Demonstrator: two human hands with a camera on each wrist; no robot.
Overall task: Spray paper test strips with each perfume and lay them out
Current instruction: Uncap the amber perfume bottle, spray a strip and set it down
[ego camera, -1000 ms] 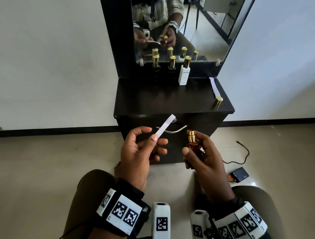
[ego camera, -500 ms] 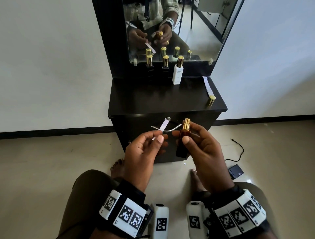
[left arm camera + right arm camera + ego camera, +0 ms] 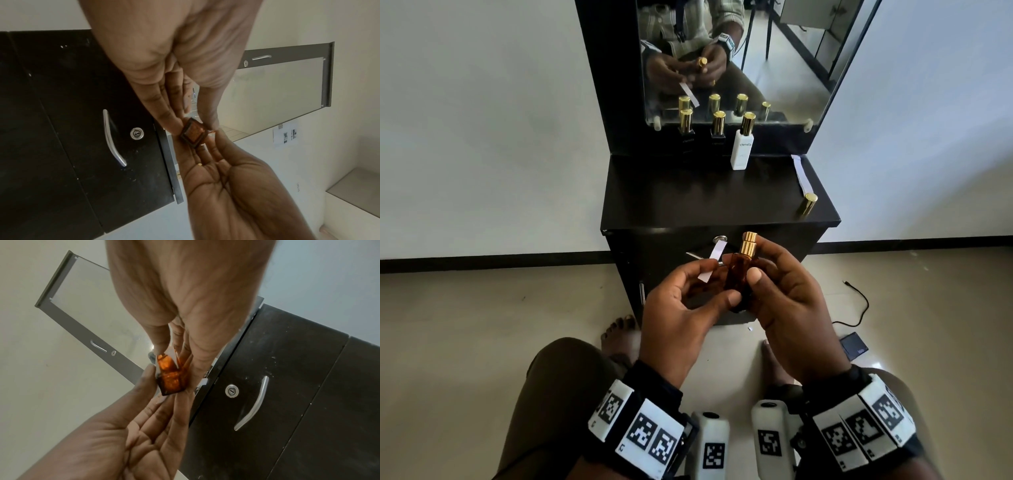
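My right hand (image 3: 758,260) grips an uncapped amber perfume bottle (image 3: 738,274) with a gold sprayer (image 3: 749,242), upright in front of the dresser door. My left hand (image 3: 714,281) pinches a white paper strip (image 3: 714,258) just left of the bottle's neck, and its thumb touches the bottle's lower side. The bottle's square base (image 3: 193,133) shows between both hands in the left wrist view, and its amber body (image 3: 171,378) shows in the right wrist view. More white strips (image 3: 802,174) lie on the right of the dresser top (image 3: 671,202).
Two dark bottles (image 3: 686,137) (image 3: 718,133) and a white bottle (image 3: 742,150), all gold-capped, stand below the mirror (image 3: 774,51). A loose gold cap (image 3: 808,202) sits near the top's front right corner. A black device (image 3: 854,346) with a cable lies on the floor at right.
Both hands have come together and risen slightly. The strip has swung in close to the bottle's neck, and the left thumb now touches the bottle.
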